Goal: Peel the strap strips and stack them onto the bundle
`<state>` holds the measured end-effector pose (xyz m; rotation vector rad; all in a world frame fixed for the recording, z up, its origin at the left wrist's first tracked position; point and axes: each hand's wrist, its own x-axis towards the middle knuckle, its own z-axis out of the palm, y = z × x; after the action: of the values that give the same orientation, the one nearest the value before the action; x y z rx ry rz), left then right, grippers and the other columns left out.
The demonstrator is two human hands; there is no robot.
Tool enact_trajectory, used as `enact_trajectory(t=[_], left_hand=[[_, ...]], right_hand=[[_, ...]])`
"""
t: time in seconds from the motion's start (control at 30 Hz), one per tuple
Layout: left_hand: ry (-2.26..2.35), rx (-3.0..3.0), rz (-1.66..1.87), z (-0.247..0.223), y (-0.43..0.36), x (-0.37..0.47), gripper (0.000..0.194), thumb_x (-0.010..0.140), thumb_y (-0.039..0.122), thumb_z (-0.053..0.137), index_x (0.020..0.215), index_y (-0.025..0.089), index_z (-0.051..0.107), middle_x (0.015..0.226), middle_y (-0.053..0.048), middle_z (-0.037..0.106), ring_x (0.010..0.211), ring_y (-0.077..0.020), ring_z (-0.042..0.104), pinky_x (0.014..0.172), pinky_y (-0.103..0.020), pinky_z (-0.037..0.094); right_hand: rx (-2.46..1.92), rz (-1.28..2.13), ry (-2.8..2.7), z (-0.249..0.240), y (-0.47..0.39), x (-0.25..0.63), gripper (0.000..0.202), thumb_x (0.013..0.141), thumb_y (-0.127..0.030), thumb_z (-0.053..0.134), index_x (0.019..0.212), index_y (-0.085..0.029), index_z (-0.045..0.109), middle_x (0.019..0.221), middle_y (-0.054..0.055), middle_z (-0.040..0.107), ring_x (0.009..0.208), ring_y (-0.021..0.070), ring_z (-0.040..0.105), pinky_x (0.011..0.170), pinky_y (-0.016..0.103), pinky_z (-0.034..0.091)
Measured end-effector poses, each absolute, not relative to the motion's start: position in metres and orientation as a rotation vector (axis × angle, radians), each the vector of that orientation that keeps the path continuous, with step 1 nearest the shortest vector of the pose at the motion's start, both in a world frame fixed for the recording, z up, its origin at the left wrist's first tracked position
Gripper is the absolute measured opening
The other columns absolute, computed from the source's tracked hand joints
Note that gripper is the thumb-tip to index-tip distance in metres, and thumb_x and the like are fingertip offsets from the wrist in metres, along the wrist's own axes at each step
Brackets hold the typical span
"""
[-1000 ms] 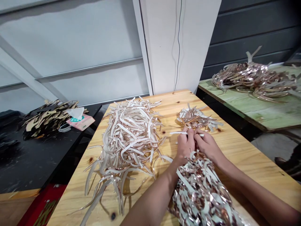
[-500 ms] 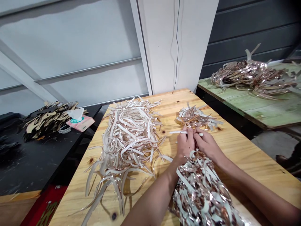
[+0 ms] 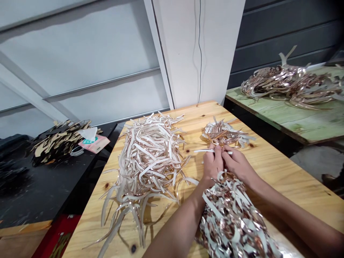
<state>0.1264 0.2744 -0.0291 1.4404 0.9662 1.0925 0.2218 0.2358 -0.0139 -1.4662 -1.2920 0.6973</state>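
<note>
My left hand [image 3: 213, 163] and my right hand [image 3: 236, 161] meet at the far end of a thick garland of shiny rose-gold and white strips [image 3: 233, 215]. Both are closed, thumbs close together. A narrow white strip [image 3: 202, 151] pokes out to the left of my left hand, and its short end shows by my right fingers. Between my forearms the garland runs toward me. Just beyond my fingertips lies a small heap of cut rose-gold strips [image 3: 224, 132]. To the left spreads a large pile of white-backed strips [image 3: 150, 154]. My fingers hide the exact grip.
The pale wooden table [image 3: 199, 111] reaches a white wall column [image 3: 199, 53] with a hanging cable. At left, a black table [image 3: 27, 200] bears black-and-tan strips [image 3: 59, 139] and a pink tissue packet [image 3: 96, 143]. At right, a green-topped table [image 3: 292, 125] holds more shiny strips [image 3: 292, 82].
The view has shifted slightly, with the left table's things appearing a little further right. Both hands stay together at the garland's end, almost unmoved.
</note>
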Motion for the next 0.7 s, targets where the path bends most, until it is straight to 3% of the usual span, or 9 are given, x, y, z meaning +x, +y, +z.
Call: enact_trajectory(t=[0.27, 0.7], left_hand=[[0.959, 1.415, 1.092, -0.0307, 0.2748, 0.1266, 0.027, 0.103, 0.039, 0.042, 0.08, 0.025, 0.047, 0.073, 0.0, 0.052, 0.07, -0.0173, 0.05, 0.07, -0.03, 0.044], [0.962, 1.382, 1.079, -0.0273, 0.2748, 0.1271, 0.027, 0.102, 0.038, 0.043, 0.078, 0.025, 0.047, 0.074, -0.002, 0.055, 0.071, -0.0185, 0.052, 0.072, -0.031, 0.044]], right_hand=[[-1.46, 0.696, -1.292, -0.0143, 0.2357, 0.2214, 0.029, 0.096, -0.038, 0.052, 0.071, -0.023, 0.053, 0.066, -0.001, 0.058, 0.064, 0.0181, 0.049, 0.061, 0.03, 0.037], [-1.479, 0.719, -1.279, -0.0131, 0.2343, 0.2204, 0.028, 0.094, -0.036, 0.053, 0.07, -0.023, 0.049, 0.065, -0.002, 0.055, 0.063, 0.0172, 0.047, 0.06, 0.03, 0.035]])
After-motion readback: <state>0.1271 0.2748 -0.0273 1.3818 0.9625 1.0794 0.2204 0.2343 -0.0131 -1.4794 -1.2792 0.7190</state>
